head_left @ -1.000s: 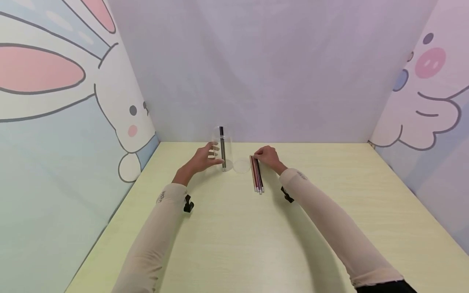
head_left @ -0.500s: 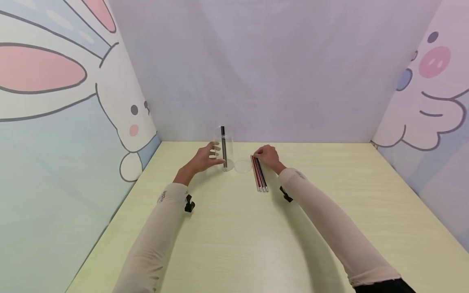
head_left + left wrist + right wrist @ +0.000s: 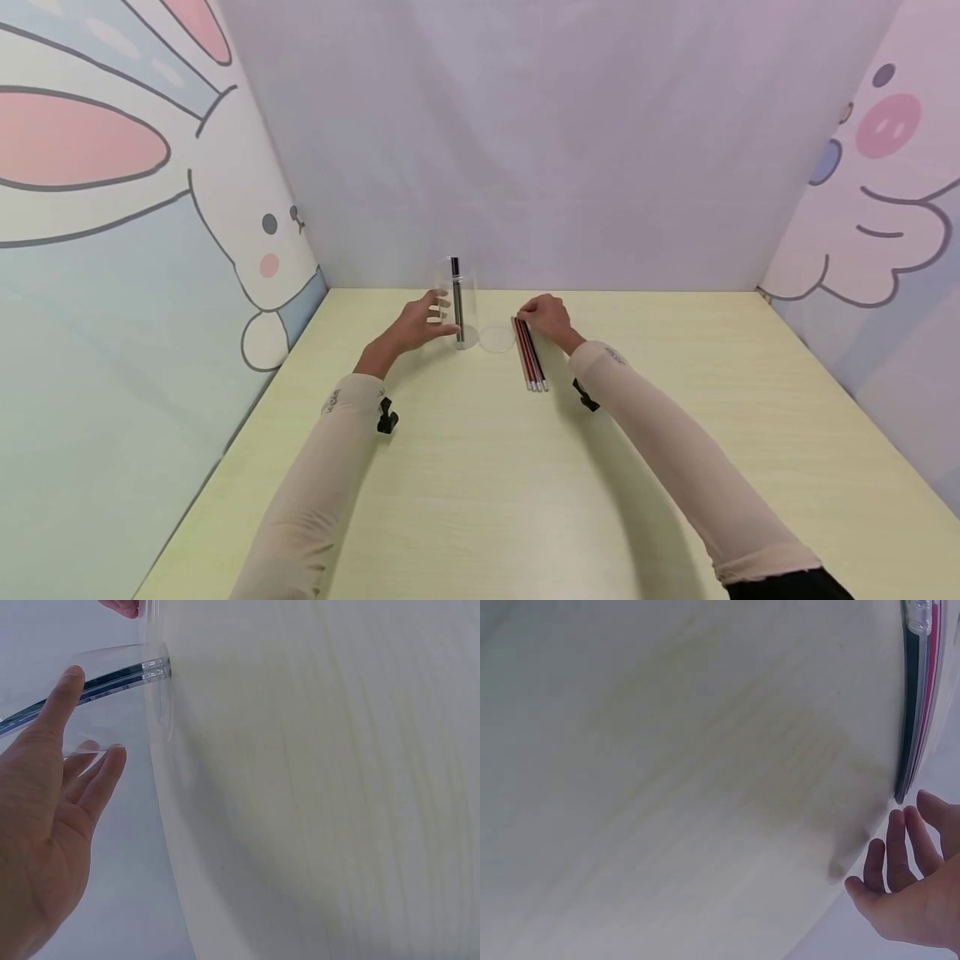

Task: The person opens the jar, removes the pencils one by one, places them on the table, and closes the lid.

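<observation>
In the head view my left hand (image 3: 420,323) curves round a tall clear cylinder (image 3: 468,304). Two dark pencils (image 3: 457,308) stand inside it. The left wrist view shows my thumb (image 3: 64,697) across one side of the cylinder and the other fingers (image 3: 101,784) along its opposite side. Several pencils (image 3: 532,362), brown, red and black, lie side by side on the table, metal-banded ends toward me. My right hand (image 3: 547,318) is at their far ends; in the right wrist view its loosely bent fingertips (image 3: 896,821) are right at the tips.
A clear round disc (image 3: 497,339) lies flat between the cylinder and the loose pencils. The pale wooden table (image 3: 480,483) ends at a plain lilac back wall (image 3: 555,150). Printed cartoon panels (image 3: 150,350) flank both sides.
The near ends of the loose pencils have spread from a bunch into an even row. My left hand and the cylinder stay put, and my right hand remains at the far ends.
</observation>
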